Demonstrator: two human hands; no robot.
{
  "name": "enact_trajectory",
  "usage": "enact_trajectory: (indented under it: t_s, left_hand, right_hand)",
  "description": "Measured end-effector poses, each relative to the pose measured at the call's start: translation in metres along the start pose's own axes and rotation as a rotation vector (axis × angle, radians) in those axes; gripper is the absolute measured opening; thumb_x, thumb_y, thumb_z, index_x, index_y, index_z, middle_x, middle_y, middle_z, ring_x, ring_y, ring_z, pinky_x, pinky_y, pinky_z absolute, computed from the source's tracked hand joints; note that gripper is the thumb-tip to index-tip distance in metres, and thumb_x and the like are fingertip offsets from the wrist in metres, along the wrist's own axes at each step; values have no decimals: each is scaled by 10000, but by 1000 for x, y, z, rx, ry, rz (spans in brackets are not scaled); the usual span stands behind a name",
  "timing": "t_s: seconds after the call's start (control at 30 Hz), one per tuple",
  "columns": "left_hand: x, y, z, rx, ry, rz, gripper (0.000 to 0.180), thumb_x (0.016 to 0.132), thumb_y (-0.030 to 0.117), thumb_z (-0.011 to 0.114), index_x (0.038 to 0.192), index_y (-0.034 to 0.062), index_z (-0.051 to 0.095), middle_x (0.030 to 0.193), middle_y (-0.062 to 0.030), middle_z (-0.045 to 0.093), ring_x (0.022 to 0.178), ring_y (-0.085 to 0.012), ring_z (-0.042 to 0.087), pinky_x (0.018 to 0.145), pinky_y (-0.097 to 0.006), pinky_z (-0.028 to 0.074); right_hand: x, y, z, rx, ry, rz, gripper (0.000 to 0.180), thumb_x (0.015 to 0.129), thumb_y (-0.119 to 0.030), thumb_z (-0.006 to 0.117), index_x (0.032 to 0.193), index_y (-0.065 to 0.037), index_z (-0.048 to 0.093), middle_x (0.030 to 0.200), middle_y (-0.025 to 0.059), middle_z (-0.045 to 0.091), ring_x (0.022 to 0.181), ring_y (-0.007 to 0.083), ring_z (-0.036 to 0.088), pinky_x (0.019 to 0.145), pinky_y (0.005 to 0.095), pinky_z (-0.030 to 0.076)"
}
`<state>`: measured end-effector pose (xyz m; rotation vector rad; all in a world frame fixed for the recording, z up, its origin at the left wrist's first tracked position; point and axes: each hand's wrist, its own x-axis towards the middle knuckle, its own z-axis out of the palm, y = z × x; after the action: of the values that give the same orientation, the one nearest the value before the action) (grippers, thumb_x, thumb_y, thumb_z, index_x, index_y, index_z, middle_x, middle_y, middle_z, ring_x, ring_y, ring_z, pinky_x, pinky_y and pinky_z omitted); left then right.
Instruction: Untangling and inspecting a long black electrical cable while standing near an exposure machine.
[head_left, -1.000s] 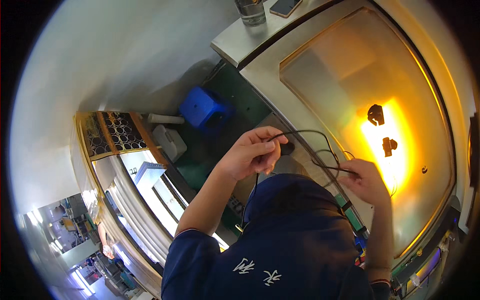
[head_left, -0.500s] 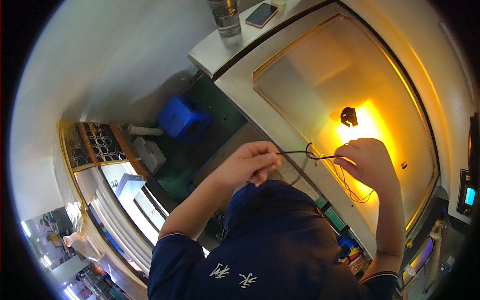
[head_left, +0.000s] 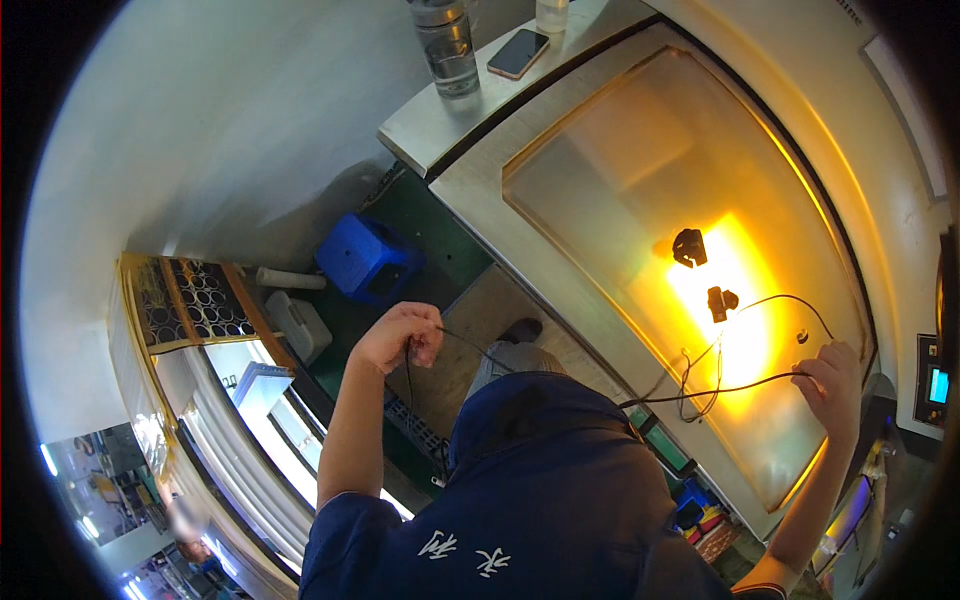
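Observation:
My left hand (head_left: 402, 336), out over the floor on the left, is closed on a thin black cable. My right hand (head_left: 832, 385) pinches the same kind of cable (head_left: 715, 393) above the right part of the lit panel. Between the hands the cable sags and passes out of sight behind the dark blue cap (head_left: 545, 405). A further loop of it curves from my right hand over the glowing spot. Two small black clip-like parts (head_left: 689, 247) lie on the glowing yellow panel (head_left: 590, 170); the nearer black part (head_left: 721, 304) sits beside the cable loop.
A smartphone (head_left: 518, 53) and a clear water bottle (head_left: 447, 50) are on the metal ledge at the top. A blue stool (head_left: 367, 257) stands on the green floor at the left. A small lit screen (head_left: 938, 386) is at the far right. A small dark piece (head_left: 802, 337) lies on the panel.
My hands have moved far apart, left hand to the left and right hand to the right and down. The loop between them is gone. The nearer black part has come into sight.

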<state>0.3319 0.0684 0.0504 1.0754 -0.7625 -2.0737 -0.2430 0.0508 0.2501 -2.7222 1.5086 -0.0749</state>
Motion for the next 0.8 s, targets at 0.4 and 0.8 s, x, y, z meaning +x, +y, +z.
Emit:
enact_trajectory:
  t_s: [0.4,0.8]
  left_hand:
    - [61,17,140,816,-773,16,361,893,324,670,1068,10,644,791,-67,657,716,-141,597,645,-290,466]
    - [48,77,16,235,199,579,169,908,149,647,801,35,583,645,8,502,534,-71,431,492,-246,344]
  right_hand:
    - [53,-35,-23,-135,199,-126,179,686,-78,716,840,-52,628,720,74,449,698,269,466,619,394,373]
    - [-4,-72,7,3,2,-252,281,563,-211,774,818,-144,678,630,15,438,631,230,473,592,381,364]
